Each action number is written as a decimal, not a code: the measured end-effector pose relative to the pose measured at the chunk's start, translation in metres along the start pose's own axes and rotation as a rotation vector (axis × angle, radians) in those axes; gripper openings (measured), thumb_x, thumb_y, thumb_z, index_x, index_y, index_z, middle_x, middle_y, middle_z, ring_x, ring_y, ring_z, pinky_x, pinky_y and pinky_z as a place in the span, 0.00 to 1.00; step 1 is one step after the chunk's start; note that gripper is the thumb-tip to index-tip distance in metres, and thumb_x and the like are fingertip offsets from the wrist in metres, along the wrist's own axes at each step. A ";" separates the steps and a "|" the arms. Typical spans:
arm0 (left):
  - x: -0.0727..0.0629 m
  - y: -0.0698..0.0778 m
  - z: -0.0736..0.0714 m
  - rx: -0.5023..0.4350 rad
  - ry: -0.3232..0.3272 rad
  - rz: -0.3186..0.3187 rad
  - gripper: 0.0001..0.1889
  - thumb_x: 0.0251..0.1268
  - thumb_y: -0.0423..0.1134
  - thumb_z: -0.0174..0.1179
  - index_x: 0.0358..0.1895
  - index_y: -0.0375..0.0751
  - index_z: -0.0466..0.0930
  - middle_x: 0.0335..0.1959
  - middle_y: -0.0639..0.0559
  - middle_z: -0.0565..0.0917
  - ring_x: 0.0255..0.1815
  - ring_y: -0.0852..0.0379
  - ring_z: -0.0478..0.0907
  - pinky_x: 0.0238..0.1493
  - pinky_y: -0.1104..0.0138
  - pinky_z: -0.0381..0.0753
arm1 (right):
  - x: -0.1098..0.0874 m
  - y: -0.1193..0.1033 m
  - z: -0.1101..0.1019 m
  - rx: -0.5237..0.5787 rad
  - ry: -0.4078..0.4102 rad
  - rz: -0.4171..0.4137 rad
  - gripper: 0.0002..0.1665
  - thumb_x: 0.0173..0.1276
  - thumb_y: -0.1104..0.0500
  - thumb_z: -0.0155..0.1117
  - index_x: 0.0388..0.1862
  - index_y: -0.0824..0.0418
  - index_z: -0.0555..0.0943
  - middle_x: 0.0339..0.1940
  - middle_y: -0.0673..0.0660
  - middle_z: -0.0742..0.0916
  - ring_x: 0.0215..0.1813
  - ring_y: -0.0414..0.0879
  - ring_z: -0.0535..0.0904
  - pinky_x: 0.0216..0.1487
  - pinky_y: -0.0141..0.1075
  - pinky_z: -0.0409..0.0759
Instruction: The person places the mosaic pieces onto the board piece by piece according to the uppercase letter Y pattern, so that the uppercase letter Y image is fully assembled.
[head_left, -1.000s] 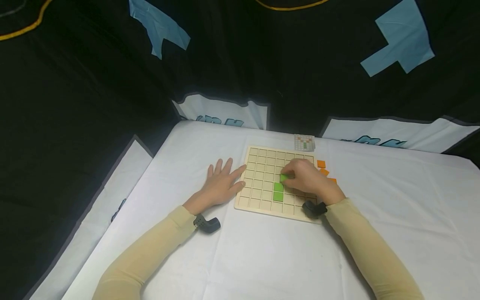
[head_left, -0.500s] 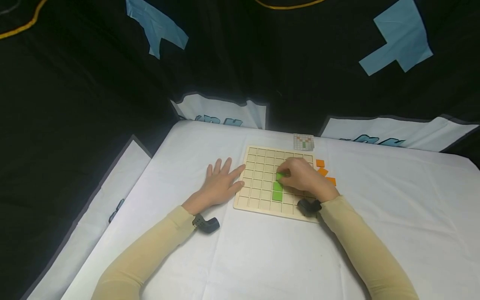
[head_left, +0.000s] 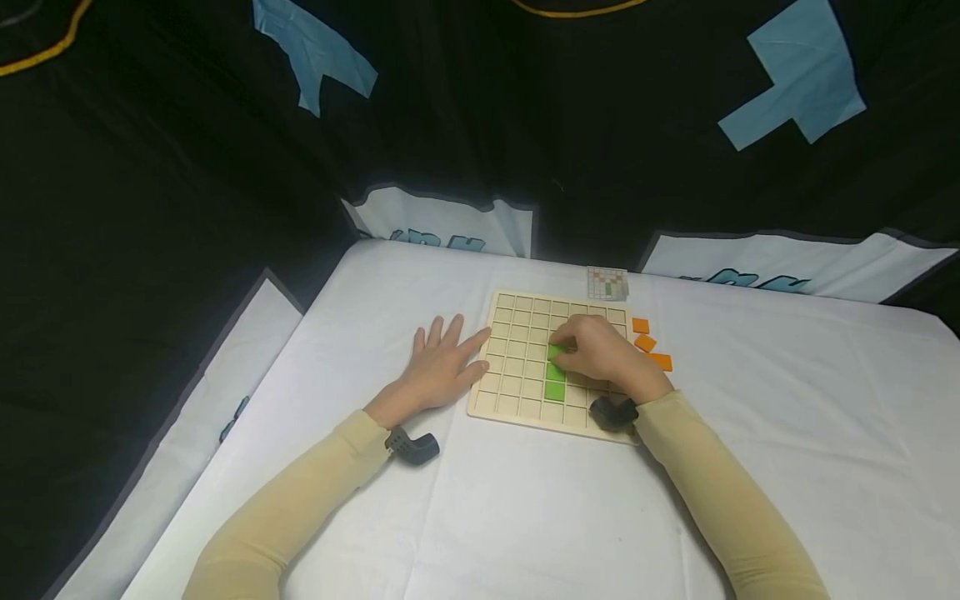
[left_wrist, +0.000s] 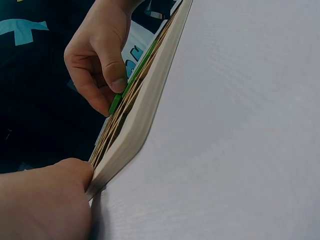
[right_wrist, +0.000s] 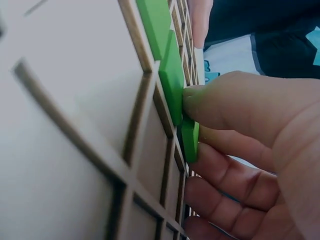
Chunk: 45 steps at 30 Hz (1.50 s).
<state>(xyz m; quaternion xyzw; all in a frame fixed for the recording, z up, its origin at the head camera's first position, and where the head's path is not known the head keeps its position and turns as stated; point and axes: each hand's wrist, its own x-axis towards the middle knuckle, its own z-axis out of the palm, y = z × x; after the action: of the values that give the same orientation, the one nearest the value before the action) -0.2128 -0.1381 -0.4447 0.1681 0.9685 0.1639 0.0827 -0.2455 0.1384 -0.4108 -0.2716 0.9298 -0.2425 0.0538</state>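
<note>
A light wooden board with a grid of square cells lies on the white table. My right hand is over its right half, pinching a green square tile between thumb and fingers. That tile sits at the far end of a column with a middle green tile and a near green tile. In the right wrist view it looks slightly tilted; whether it lies fully in its cell I cannot tell. My left hand rests with spread fingers on the table, its thumb and index finger at the board's left edge.
Right of the board lie an orange tile, a turned orange tile and another orange tile. A small printed pattern card lies behind the board. Black cloth hangs beyond the table.
My right hand has moved a little to the left with the green tile, bringing it in line with the two other green tiles. The left hand has stayed in place.
</note>
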 end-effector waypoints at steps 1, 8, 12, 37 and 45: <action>0.000 0.000 0.000 0.001 -0.002 0.000 0.33 0.79 0.59 0.41 0.83 0.57 0.54 0.84 0.33 0.44 0.84 0.26 0.33 0.79 0.32 0.33 | 0.000 0.000 0.000 0.002 0.000 0.006 0.15 0.61 0.64 0.71 0.47 0.63 0.90 0.48 0.59 0.91 0.48 0.50 0.82 0.56 0.48 0.82; 0.001 0.000 -0.001 -0.010 -0.012 -0.001 0.33 0.79 0.60 0.40 0.83 0.58 0.53 0.85 0.34 0.42 0.84 0.27 0.32 0.79 0.32 0.32 | -0.001 0.001 0.001 0.004 0.010 0.014 0.17 0.61 0.63 0.71 0.50 0.65 0.89 0.51 0.61 0.90 0.52 0.53 0.84 0.58 0.49 0.82; 0.001 0.000 -0.001 -0.014 -0.010 -0.004 0.33 0.79 0.60 0.41 0.83 0.57 0.53 0.85 0.34 0.43 0.84 0.27 0.32 0.79 0.32 0.32 | -0.002 0.000 0.000 0.007 0.012 0.008 0.18 0.61 0.63 0.71 0.50 0.65 0.89 0.51 0.62 0.90 0.53 0.54 0.84 0.59 0.50 0.82; 0.000 0.000 -0.002 -0.018 -0.002 0.004 0.33 0.79 0.59 0.42 0.82 0.56 0.55 0.84 0.33 0.43 0.84 0.27 0.32 0.79 0.32 0.33 | -0.001 -0.002 0.001 -0.008 0.018 0.005 0.19 0.61 0.64 0.71 0.52 0.65 0.88 0.51 0.62 0.90 0.52 0.53 0.84 0.57 0.48 0.82; 0.000 0.000 -0.001 -0.015 -0.003 0.003 0.33 0.79 0.59 0.42 0.82 0.56 0.55 0.85 0.33 0.43 0.84 0.27 0.32 0.79 0.32 0.33 | -0.002 0.000 0.001 0.001 0.031 -0.002 0.18 0.61 0.64 0.71 0.52 0.65 0.88 0.51 0.62 0.91 0.53 0.54 0.85 0.58 0.49 0.82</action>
<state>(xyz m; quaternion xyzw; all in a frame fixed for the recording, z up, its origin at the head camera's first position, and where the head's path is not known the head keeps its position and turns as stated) -0.2132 -0.1385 -0.4438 0.1691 0.9669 0.1710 0.0854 -0.2434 0.1391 -0.4118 -0.2687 0.9301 -0.2474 0.0391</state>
